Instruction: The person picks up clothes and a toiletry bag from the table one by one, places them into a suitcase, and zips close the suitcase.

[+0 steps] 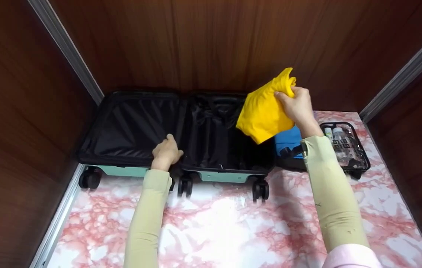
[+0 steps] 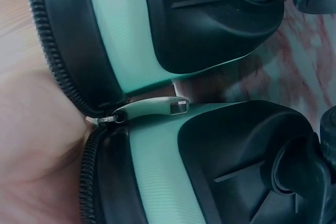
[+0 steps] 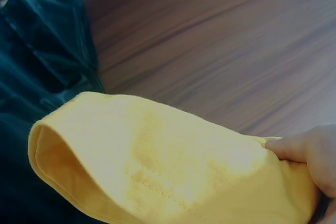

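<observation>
My right hand (image 1: 299,108) pinches a folded yellow cloth garment (image 1: 265,111) at its upper right edge, thumb on the near side. The garment hangs tilted over the right half of an open mint-green suitcase (image 1: 226,177) with a black lining. In the right wrist view, the cloth (image 3: 157,156) shows a line of stitching and an open fold at its far end. My left hand (image 1: 167,150) is at the suitcase's front edge near the middle, fingers reaching over the left half. The left wrist view shows it beside the zipper pull (image 2: 157,107).
Right of the suitcase lie a blue folded cloth (image 1: 288,139) and a clear black-edged case (image 1: 345,145) with bottles inside. Black wheels (image 1: 91,178) stick out along the suitcase's front. A wood-grain wall (image 1: 211,44) stands right behind; the floor (image 1: 211,230) is red-and-white marbled.
</observation>
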`<control>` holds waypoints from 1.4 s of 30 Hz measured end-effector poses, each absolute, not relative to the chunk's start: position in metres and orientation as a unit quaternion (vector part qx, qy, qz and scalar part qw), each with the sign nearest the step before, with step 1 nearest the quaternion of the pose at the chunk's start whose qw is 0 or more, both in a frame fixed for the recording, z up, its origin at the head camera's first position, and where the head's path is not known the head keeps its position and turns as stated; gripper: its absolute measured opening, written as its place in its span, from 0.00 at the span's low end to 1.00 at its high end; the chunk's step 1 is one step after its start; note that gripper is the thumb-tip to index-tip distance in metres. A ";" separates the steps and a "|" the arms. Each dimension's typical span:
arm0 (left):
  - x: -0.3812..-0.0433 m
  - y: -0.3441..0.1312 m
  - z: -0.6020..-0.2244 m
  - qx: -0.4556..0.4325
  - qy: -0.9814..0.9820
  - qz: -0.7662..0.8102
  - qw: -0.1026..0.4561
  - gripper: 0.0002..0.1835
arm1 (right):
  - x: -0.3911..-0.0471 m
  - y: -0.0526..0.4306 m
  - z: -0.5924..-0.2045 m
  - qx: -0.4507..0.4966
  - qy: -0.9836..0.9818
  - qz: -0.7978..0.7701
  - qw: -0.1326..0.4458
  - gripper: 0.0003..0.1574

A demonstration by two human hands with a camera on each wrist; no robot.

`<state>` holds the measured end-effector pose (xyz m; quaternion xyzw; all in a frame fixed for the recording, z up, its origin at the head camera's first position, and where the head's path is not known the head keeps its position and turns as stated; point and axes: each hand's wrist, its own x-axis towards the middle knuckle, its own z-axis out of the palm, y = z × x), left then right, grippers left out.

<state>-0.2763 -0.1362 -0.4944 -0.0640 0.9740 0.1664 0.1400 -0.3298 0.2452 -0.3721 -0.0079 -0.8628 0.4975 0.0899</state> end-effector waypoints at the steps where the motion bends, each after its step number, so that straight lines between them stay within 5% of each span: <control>1: -0.276 -0.136 -0.494 -0.065 0.974 0.168 0.139 0.43 | -0.330 0.243 -0.373 -0.007 -0.862 0.499 0.087 0.22; 42: -0.276 -0.140 -0.494 -0.065 0.973 0.177 0.129 0.41 | -0.339 0.170 -0.415 0.036 -0.831 0.552 0.054 0.15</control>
